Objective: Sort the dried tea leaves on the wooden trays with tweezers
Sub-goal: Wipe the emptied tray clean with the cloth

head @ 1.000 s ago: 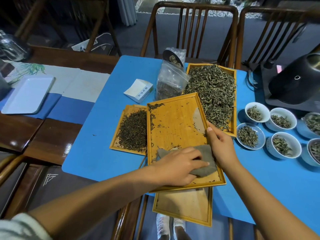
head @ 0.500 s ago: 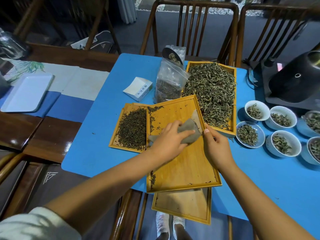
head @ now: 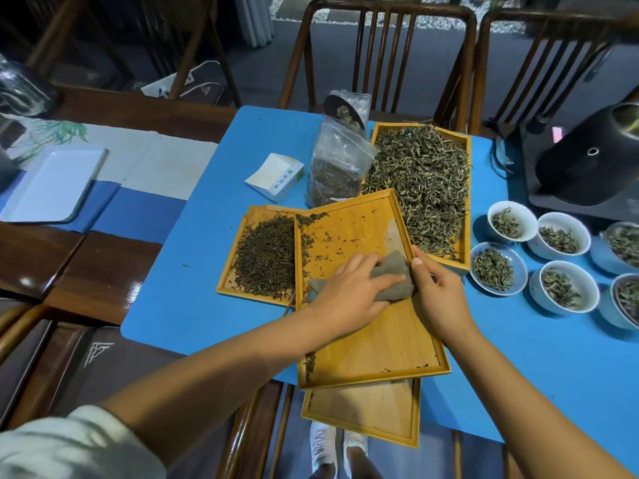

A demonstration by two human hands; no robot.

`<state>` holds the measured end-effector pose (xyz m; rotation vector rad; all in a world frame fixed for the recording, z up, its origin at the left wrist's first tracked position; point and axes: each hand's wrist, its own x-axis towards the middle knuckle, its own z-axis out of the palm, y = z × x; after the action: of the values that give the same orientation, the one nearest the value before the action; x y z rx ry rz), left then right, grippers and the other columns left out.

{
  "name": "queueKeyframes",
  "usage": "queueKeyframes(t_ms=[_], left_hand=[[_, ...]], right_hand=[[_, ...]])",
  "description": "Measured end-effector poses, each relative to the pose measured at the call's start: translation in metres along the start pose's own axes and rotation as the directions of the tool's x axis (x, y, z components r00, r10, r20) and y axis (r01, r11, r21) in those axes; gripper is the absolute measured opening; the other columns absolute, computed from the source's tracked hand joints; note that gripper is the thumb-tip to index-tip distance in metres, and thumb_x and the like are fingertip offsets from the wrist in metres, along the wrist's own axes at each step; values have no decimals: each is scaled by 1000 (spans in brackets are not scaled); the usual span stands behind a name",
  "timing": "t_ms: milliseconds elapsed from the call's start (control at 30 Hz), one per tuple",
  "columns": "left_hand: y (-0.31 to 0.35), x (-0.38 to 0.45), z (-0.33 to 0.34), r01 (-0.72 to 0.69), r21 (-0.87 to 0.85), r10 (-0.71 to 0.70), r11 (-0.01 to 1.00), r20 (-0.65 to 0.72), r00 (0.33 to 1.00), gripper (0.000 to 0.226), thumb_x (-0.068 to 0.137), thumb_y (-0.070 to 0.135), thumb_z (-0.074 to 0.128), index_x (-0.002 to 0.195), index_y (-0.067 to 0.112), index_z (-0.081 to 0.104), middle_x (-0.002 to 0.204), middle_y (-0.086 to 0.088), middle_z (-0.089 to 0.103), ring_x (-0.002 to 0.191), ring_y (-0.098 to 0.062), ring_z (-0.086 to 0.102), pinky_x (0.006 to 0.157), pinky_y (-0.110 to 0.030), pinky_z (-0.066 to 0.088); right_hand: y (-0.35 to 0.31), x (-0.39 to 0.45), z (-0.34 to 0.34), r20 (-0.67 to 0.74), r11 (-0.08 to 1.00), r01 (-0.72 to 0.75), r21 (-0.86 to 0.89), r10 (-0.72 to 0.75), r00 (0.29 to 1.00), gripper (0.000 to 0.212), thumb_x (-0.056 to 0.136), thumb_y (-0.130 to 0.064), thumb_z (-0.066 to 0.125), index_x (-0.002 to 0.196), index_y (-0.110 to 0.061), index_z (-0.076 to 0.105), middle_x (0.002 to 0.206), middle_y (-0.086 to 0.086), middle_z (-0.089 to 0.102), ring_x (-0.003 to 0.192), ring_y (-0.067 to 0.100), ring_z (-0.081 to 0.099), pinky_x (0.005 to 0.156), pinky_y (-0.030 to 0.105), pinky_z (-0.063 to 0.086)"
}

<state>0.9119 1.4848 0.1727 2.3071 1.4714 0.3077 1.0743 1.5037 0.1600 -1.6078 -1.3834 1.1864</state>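
The middle wooden tray is a pale, honey-coloured board with a raised rim, nearly bare, with dark crumbs of tea scattered over its far half and a small clump in its near left corner. It lies on the blue table with its long axis running away from the person, its far end tipped slightly left, overlapping the smaller tray of dark, fine tea leaves on its left. Its far right corner sits just beside the far tray, which is heaped with paler, longer leaves. Another tray pokes out beneath its near end.

The left hand presses flat on a grey cloth lying on the middle tray. The right hand grips that tray's right rim, thumb on top.

A small white box beyond the trays bears printed characters, too small to read.
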Motion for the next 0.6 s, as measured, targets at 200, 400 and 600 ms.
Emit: queueKeyframes(t_ms=[200,400,600], left_hand=[[-30,20,1,126,60,-124,990,-40,992,48,90,30,53,137,29,43,131,-7,39,119,-24,32,97,-40,34],[-69,28,-14,271,36,-269,962,-45,962,49,91,26,51,139,25,41,136,-9,35,125,-25,28,105,-40,29],[-65,6,-28,92,-88,-95,992,-22,995,43,88,23,56,131,24,52,128,-9,40,120,-23,31,100,-33,28]], right_hand=[[6,-13,3,46,1000,0,-25,1,999,35,98,-25,42,130,-19,55,125,-18,50,112,-4,47,74,-8,31],[7,-23,0,73,1000,4,-29,-2,997,34,98,-24,43,129,-22,56,119,-26,50,106,-13,46,76,-10,29],[8,-17,-8,40,998,-18,-60,21,999,35,99,-25,42,130,-20,55,125,-20,49,113,-5,42,73,-9,28]])
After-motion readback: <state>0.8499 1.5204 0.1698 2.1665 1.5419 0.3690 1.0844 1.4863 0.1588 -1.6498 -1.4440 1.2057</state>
